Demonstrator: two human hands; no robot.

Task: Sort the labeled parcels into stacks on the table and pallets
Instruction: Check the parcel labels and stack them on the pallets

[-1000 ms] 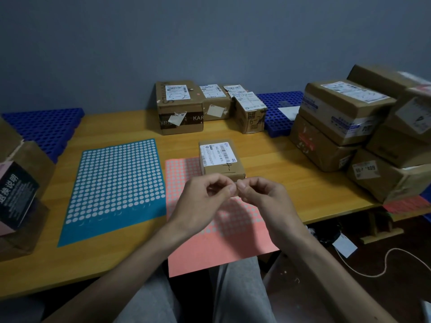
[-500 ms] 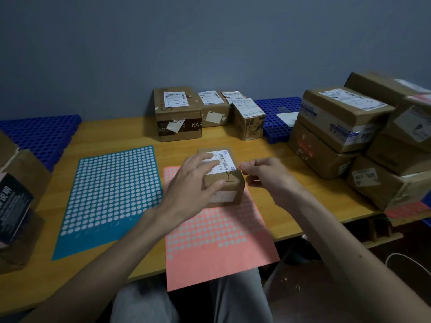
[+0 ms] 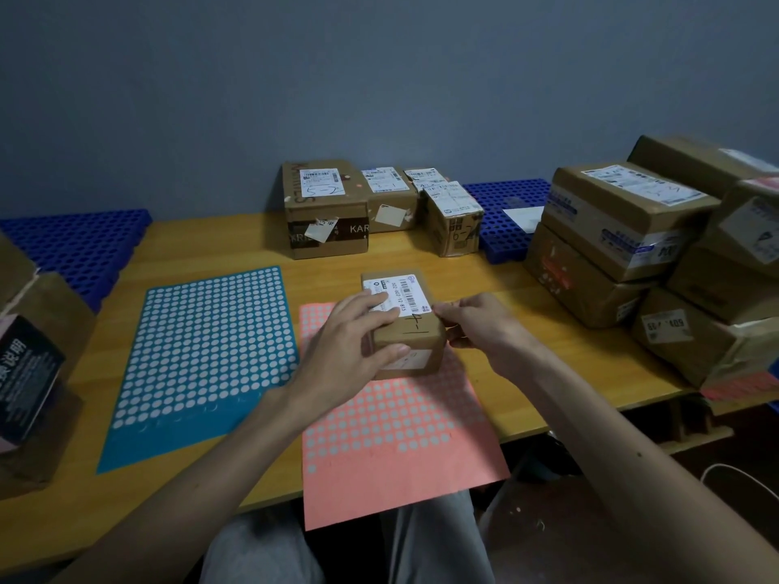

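Note:
A small brown parcel [image 3: 415, 330] with a white barcode label and a handwritten "4-1" stands on the pink dotted sheet [image 3: 392, 436] at the middle of the wooden table [image 3: 497, 276]. My left hand [image 3: 350, 347] grips it from the left, fingers across the label and thumb on the near face. My right hand [image 3: 476, 326] is at the parcel's upper right edge, its thumb and curled fingers pinching there. Whether anything is between those fingertips is hidden.
A teal dotted sheet [image 3: 202, 351] lies left of the pink one. Three labeled parcels [image 3: 324, 208] stand at the back by a blue pallet [image 3: 506, 200]. Larger boxes [image 3: 624, 221] are stacked at right. Another blue pallet [image 3: 80, 242] and boxes [image 3: 33, 351] sit at left.
Both hands were pinched together in front of the parcel. They then moved forward onto it; my left hand now grips it and my right hand reached its right edge.

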